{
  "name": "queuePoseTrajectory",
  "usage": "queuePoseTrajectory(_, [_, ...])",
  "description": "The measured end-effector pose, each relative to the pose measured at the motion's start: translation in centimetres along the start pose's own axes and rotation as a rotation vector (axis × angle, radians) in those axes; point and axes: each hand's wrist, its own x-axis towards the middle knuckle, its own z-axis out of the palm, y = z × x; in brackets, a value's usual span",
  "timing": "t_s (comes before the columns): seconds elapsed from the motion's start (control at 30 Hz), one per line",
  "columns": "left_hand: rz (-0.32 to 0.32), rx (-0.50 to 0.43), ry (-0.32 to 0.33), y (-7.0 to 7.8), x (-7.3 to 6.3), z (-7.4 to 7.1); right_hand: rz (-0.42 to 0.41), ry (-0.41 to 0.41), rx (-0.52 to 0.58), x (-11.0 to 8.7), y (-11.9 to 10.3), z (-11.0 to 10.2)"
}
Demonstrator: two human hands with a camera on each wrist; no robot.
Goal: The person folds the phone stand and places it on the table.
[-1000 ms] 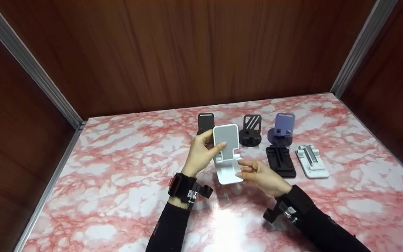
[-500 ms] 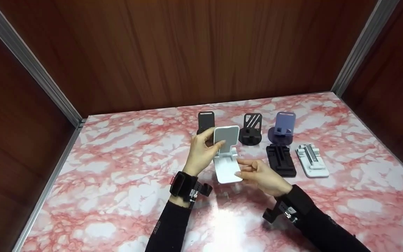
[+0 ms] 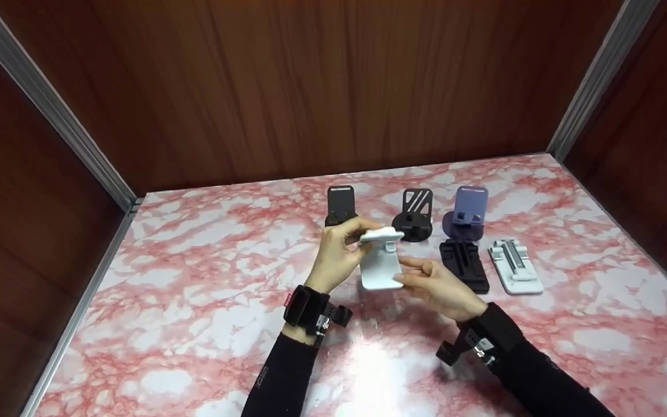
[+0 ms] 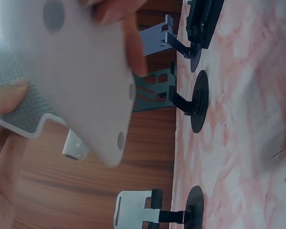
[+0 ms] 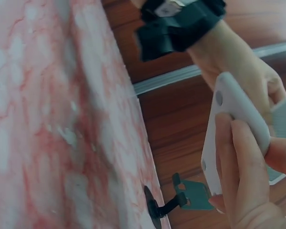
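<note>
A white phone stand point(image 3: 381, 271) is held up off the table between both hands, its plate tilted sharply over the base. My left hand point(image 3: 335, 258) pinches the plate; in the left wrist view the thumb lies on the grey textured pad point(image 4: 31, 107). My right hand point(image 3: 442, 291) grips the right edge of the base. Several round grey feet show on the base's underside point(image 4: 81, 81) in the left wrist view. In the right wrist view, right-hand fingers point(image 5: 245, 157) lie along that underside, with the thumb on the other face.
Behind the hands stand a plain black phone stand point(image 3: 341, 200), a black slotted one point(image 3: 414, 227) and a purple one point(image 3: 471, 207), all upright on round bases. A folded black stand point(image 3: 465, 267) and a folded white one point(image 3: 517, 267) lie at right on the marbled table point(image 3: 194, 278).
The plate of the white phone stand has folded forward and down, so its grey pad no longer faces the head camera. The left hand moved with it; the base rose slightly.
</note>
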Motion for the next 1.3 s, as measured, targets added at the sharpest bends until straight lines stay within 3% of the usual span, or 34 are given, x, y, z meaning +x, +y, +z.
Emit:
queuePoseTrajectory(0.23, [-0.010, 0.001, -0.051, -2.3, -0.2, 0.6, -0.057, -0.073, 0.126, -0.2, -0.6, -0.2])
queuePoseTrajectory(0.4, [0.073, 0.051, -0.069, -2.4, -0.1, 0.6, -0.065, -0.098, 0.160, -0.3, -0.9, -0.3])
queuePoseTrajectory(0.6, [0.190, 0.195, -0.091, -2.1, 0.0, 1.0, -0.032, -0.072, 0.147, -0.2, -1.0, -0.3])
queuePoseTrajectory(0.77, [0.189, 0.214, -0.190, -1.9, -0.2, 1.0, -0.053, -0.121, 0.192, -0.1, -0.7, -0.5])
queuePoseTrajectory(0.87, [0.139, 0.187, -0.264, -1.8, -0.6, 0.7, -0.063, -0.147, 0.211, -0.1, -0.5, -0.7])
queuePoseTrajectory(0.93, [0.076, 0.196, -0.277, -1.8, -1.0, 0.5, -0.061, -0.148, 0.214, -0.1, -0.5, -0.7])
queuePoseTrajectory(1.13, [-0.123, 0.260, -0.213, -2.4, -1.8, -0.2, -0.061, -0.120, 0.200, -0.1, -0.6, -0.7])
queuePoseTrajectory(1.3, [-0.298, 0.161, -0.162, -3.1, -2.8, -0.3, -0.059, -0.103, 0.196, -0.2, -0.8, -0.5])
